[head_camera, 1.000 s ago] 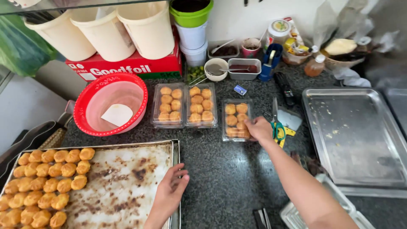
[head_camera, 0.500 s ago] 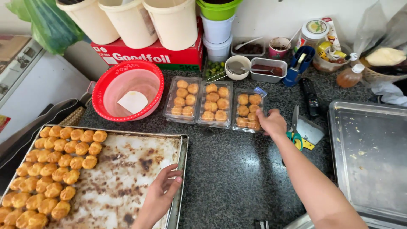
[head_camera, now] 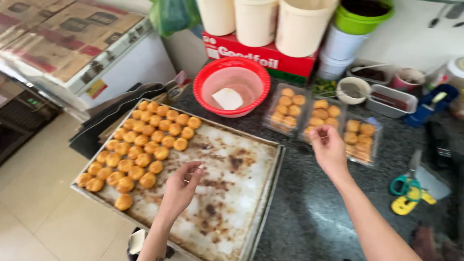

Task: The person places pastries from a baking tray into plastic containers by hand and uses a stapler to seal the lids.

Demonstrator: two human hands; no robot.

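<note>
Hands hover over a baking tray (head_camera: pixel 241 193) of golden pastry puffs (head_camera: pixel 140 150) on a dark stone counter (head_camera: pixel 314 212).
Left hand (head_camera: pixel 181 188), fingers loosely open and empty, hangs above the tray's bare stained centre; right hand (head_camera: pixel 328 150), loosely curled and empty, hovers beside three clear filled boxes (head_camera: pixel 321 116) near a red bowl (head_camera: pixel 231 86).

Small baking kitchen, probably commercial: dark granite counter (head_camera: pixel 314 212), large stained baking tray (head_camera: pixel 232 193) of golden pastries (head_camera: pixel 140 150), filled clear plastic boxes (head_camera: pixel 319 116), stacked tubs (head_camera: pixel 256 21), foil carton (head_camera: pixel 261 55).
</note>
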